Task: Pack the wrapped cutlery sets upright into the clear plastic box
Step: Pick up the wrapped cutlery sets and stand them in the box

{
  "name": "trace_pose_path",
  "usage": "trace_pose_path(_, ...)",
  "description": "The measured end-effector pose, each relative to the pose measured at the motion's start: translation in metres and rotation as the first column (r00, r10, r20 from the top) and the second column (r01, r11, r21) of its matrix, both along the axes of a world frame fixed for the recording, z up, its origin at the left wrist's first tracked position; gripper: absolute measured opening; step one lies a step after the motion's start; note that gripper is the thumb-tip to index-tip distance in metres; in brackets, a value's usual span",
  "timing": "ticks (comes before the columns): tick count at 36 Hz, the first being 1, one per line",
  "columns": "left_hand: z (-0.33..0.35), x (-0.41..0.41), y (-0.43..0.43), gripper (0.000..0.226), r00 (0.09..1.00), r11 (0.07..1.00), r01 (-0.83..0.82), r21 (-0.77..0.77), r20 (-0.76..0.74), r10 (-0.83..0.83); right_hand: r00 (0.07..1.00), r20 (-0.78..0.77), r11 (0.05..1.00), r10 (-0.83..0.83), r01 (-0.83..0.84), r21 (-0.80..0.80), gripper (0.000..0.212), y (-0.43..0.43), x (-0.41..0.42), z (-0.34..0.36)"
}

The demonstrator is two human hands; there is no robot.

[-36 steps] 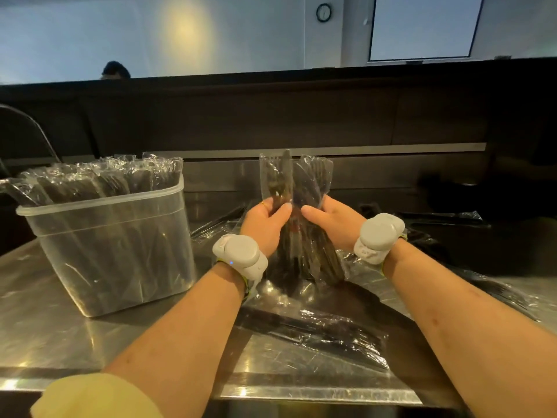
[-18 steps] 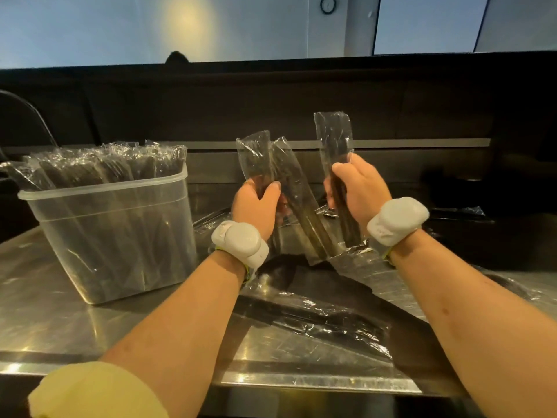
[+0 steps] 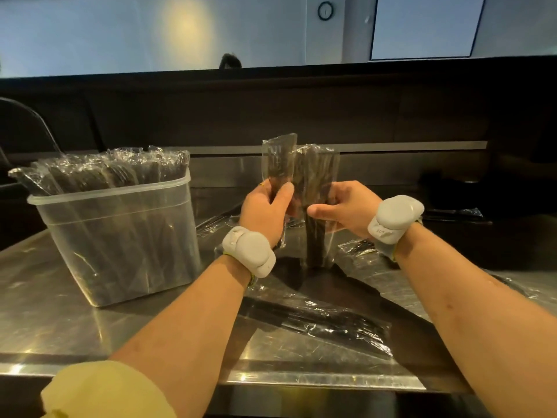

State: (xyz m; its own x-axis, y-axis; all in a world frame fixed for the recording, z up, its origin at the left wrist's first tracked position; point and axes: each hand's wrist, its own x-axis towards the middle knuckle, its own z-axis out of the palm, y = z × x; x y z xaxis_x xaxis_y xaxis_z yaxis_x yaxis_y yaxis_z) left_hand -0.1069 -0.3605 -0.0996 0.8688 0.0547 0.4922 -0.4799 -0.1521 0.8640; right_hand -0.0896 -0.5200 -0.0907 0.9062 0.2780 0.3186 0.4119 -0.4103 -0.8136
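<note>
Held upright over the middle of the desk (image 3: 45, 297): one wrapped cutlery set (image 3: 278, 164) in the left hand (image 3: 265, 209), pinched between thumb and curled fingers about halfway down the wrapper. Just beside it, touching or nearly so, a bundle of wrapped sets (image 3: 316, 176) in the right hand (image 3: 343, 206), fingers curled round from behind, thumb lying across the front. Lower end of the bundle close to the desk top, contact not clear. Dark cutlery inside clear crinkled film in both.

To the left, well apart from the hands, the clear plastic box (image 3: 114, 203) standing on the desk, already crowded with packed sets (image 3: 105, 170) on end and leaning leftward, tops poking above the rim.

Lying flat on the desk under and around the forearms, more loose wrapped sets (image 3: 316, 324), one long packet near the front edge.

Grey padded band (image 3: 248, 251) on the left wrist, a matching grey band (image 3: 394, 218) on the right. Pale yellow sleeve (image 3: 102, 390) at the left elbow. Behind the desk, a dark low wall; above it, a round clock (image 3: 325, 10) on a pale wall.
</note>
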Motion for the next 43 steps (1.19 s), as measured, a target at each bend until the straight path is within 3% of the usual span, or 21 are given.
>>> trace_pose_path(2,0.006,-0.004,0.004,0.014,0.998,0.997,0.035,-0.071,-0.055,-0.039,0.998,0.053,0.999,-0.032,0.031,0.017,0.012,0.002,-0.001,0.002)
trace_pose_path(4,0.017,-0.007,0.01,0.016,0.991,0.98,0.089,-0.176,-0.083,-0.105,0.995,0.077,0.988,-0.07,0.059,0.14,0.013,0.003,0.001,0.002)
trace_pose_path(6,0.03,-0.008,0.022,0.017,0.992,0.986,0.114,-0.124,-0.048,-0.121,0.996,0.032,0.955,-0.078,0.065,0.291,0.012,0.006,0.001,0.002)
trace_pose_path(8,0.047,-0.012,0.044,0.019,0.994,0.995,0.095,0.002,0.054,-0.095,0.999,-0.031,0.891,-0.006,0.02,0.454,0.018,0.022,0.001,0.007)
trace_pose_path(10,0.062,-0.016,0.059,0.022,0.984,0.997,0.066,0.033,0.166,-0.071,0.995,-0.068,0.81,0.078,-0.023,0.586,0.018,0.034,0.0,0.013)
trace_pose_path(12,0.077,-0.022,0.076,0.024,0.967,0.997,0.061,-0.045,0.249,-0.047,0.979,-0.079,0.702,0.188,-0.078,0.708,0.015,0.047,-0.002,0.024)
trace_pose_path(15,0.099,-0.033,0.108,0.022,0.971,0.98,0.105,-0.17,0.228,-0.065,0.953,-0.066,0.573,0.297,-0.122,0.81,0.018,0.069,-0.006,0.043)
trace_pose_path(19,0.111,-0.047,0.143,0.012,0.966,0.995,-0.102,-0.016,0.239,0.103,0.927,-0.017,0.522,0.376,-0.197,0.83,0.016,0.101,-0.014,0.067)
trace_pose_path(22,0.107,-0.054,0.159,0.014,0.932,0.945,-0.305,0.12,0.242,0.27,0.908,0.011,0.511,0.418,-0.245,0.824,0.016,0.12,-0.02,0.077)
trace_pose_path(25,0.104,-0.057,0.171,0.02,0.898,0.897,-0.399,0.189,0.278,0.341,0.899,0.027,0.514,0.437,-0.274,0.813,0.017,0.136,-0.024,0.082)
trace_pose_path(32,0.114,-0.061,0.192,0.018,0.851,0.894,-0.447,0.007,0.31,0.423,0.89,0.031,0.504,0.455,-0.287,0.815,0.018,0.159,-0.02,0.084)
trace_pose_path(37,0.111,-0.055,0.192,0.021,0.875,0.898,-0.427,0.107,0.299,0.38,0.902,0.037,0.497,0.43,-0.271,0.824,0.016,0.166,-0.018,0.087)
trace_pose_path(43,0.11,-0.054,0.192,0.028,0.825,0.858,-0.486,0.168,0.413,0.387,0.902,0.001,0.525,0.432,-0.252,0.813,0.017,0.176,-0.013,0.085)
